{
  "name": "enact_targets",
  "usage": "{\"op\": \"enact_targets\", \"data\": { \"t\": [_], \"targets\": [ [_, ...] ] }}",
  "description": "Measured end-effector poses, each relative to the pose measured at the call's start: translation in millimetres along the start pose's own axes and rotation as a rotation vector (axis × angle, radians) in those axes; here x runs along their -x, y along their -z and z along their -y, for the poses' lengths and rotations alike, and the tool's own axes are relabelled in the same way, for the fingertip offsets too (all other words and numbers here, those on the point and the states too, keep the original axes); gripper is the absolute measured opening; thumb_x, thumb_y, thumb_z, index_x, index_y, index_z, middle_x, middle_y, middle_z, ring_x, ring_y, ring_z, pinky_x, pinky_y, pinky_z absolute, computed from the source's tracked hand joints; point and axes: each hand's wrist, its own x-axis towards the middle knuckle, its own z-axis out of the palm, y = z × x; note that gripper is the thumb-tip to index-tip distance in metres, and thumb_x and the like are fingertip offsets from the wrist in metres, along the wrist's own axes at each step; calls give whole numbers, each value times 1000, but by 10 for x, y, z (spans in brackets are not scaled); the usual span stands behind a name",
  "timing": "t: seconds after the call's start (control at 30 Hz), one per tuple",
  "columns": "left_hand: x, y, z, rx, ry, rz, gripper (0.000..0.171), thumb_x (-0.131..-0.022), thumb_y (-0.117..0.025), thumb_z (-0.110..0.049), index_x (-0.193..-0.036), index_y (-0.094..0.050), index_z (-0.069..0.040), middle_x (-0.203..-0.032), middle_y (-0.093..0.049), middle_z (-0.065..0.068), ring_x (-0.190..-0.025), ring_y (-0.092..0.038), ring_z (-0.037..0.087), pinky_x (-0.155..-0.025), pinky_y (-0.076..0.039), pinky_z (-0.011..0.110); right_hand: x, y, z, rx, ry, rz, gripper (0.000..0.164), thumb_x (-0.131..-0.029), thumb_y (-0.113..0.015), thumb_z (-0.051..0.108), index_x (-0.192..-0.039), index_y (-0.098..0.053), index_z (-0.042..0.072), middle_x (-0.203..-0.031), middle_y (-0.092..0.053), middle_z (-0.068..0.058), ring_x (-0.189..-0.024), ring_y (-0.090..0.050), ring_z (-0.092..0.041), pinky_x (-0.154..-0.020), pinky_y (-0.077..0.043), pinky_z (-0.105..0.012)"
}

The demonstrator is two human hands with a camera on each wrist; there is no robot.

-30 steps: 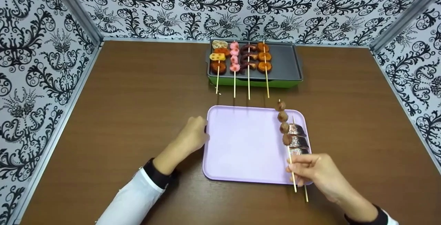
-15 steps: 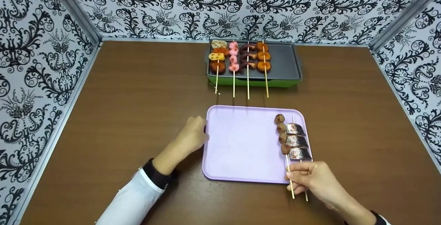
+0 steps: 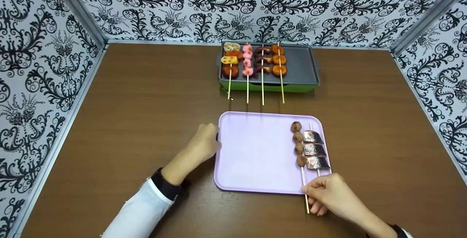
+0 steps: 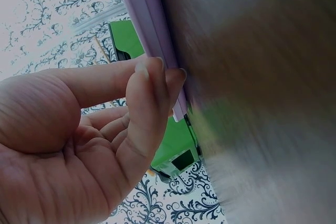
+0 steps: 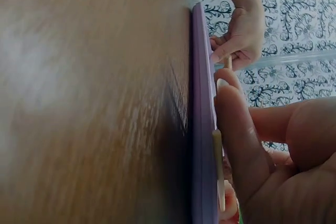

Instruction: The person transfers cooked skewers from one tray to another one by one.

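A lilac tray (image 3: 259,154) lies on the table, and my left hand (image 3: 204,141) grips its left edge. In the left wrist view the thumb and curled fingers pinch the tray's rim (image 4: 144,14). My right hand (image 3: 332,194) pinches the stick of a meatball skewer (image 3: 298,148) near the tray's front right corner. The brown balls lie along the tray's right part. Close beside them, to the right, is a skewer of silvery, dark-skinned fish pieces (image 3: 314,149), its lower stick hidden by my right hand. In the right wrist view a pale stick (image 5: 218,163) crosses the tray edge.
Behind the tray stands a green grill (image 3: 270,87) with a grey plate (image 3: 301,65). Several skewers rest on its left part, among them a pink one (image 3: 247,62) and an orange-brown one (image 3: 279,60), sticks pointing forward. Patterned walls (image 3: 226,8) enclose the brown table (image 3: 153,88).
My right hand has brought the meatball skewer down and toward me, from over the tray's far right edge to lying beside the fish skewer. The left hand stays on the tray's edge.
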Motion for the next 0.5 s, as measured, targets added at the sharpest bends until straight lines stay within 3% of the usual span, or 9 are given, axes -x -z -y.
{"op": "enact_targets", "data": {
  "t": [0.27,0.5],
  "targets": [
    [0,-2,13,17,4,2,15,-78,-60,12,-74,-61,-2,-78,-63,12,-69,-51,24,-60,-46,35,39,-12,39,119,60,-20,23,-93,-73,17,-76,-70,2,-63,-65,-6,-45,-64,-20,-41,-54,-41],
    [-4,-8,18,31,2,3,17,-77,-60,12,-71,-58,-3,-75,-60,12,-69,-50,24,-60,-44,34,48,-33,54,158,79,-35,23,-93,-73,17,-75,-70,4,-62,-64,-6,-42,-62,-19,-39,-52,-40]
  ]
}}
